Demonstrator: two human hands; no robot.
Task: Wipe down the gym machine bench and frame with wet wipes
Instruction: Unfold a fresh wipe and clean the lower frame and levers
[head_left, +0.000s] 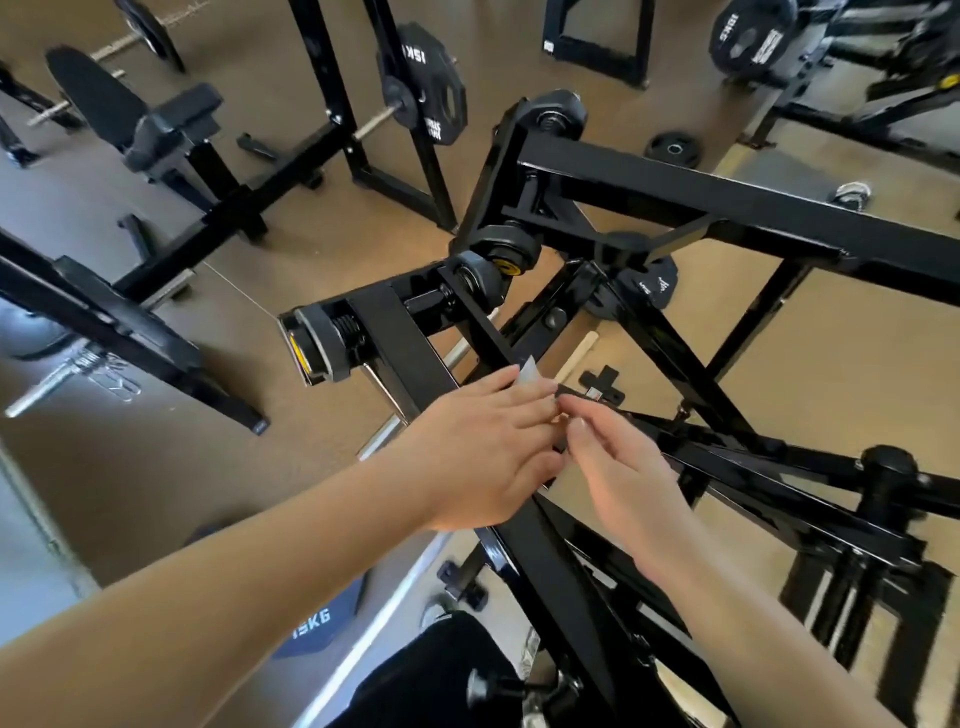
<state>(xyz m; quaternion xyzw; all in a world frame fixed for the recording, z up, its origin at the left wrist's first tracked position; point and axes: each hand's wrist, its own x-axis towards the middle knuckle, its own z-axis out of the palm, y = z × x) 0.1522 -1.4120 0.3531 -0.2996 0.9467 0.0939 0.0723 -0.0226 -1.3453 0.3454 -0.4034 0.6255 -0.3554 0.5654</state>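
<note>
Both hands meet over a slanted bar (550, 561) of the black frame (675, 189). The only sign of the wipe (530, 371) is a small white corner past the fingertips of the left hand (483, 457), whose fingers lie almost straight. The right hand (618, 467) bends its fingers toward the same spot. I cannot tell whether either hand pinches the wipe or only presses it. If it is loosely held, it could slip between the bars to the floor, or bunch up and leave streaks. Crossing struts, a knob (891, 462) and the yellow-capped pivot (506, 266) crowd the reach. Another bench (98, 88), a loaded weight plate (423, 83) and a loose plate (674, 149) lie beyond.
</note>
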